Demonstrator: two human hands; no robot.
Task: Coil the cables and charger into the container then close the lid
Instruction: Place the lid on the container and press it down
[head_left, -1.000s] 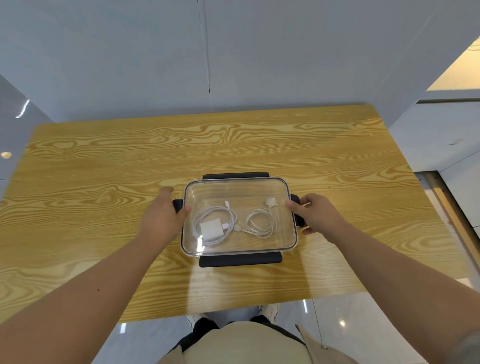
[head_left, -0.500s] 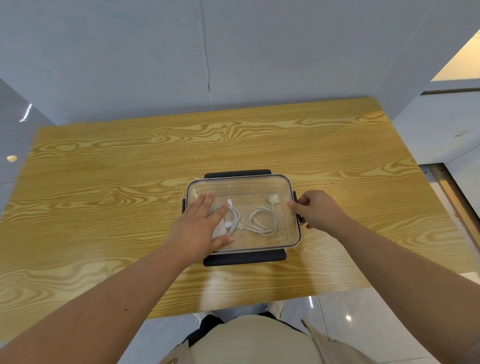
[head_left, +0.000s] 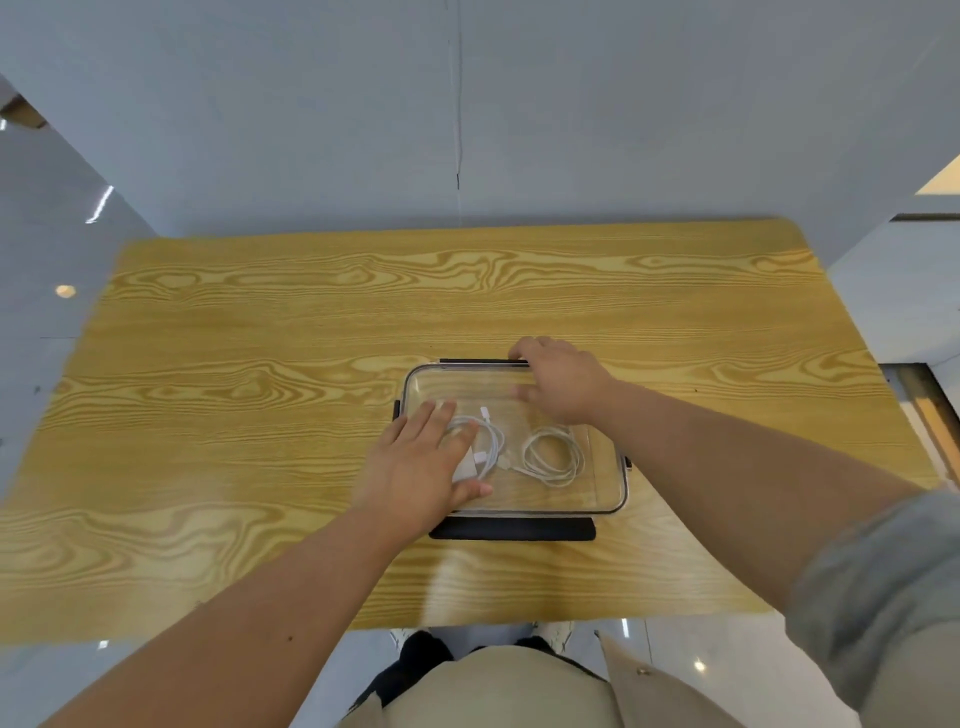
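Observation:
A clear rectangular container (head_left: 610, 499) with a transparent lid on it sits near the front middle of the wooden table. Through the lid I see a coiled white cable (head_left: 551, 458) on the right and another white cable (head_left: 491, 439) with a white charger (head_left: 467, 467) on the left. My left hand (head_left: 415, 473) lies flat, fingers spread, on the lid's left part, covering part of the charger. My right hand (head_left: 561, 384) reaches over the far right corner, fingers at the black far clasp (head_left: 472, 360). The black front clasp (head_left: 514, 529) lies flat on the table.
The wooden table (head_left: 260, 415) extends wide to the left, right and behind the container. A grey wall stands beyond its far edge. My legs and shoes show below the near edge.
My right hand has moved from the container's right side to its far edge. My left hand has stayed flat on the lid, after leaving the left side a second ago.

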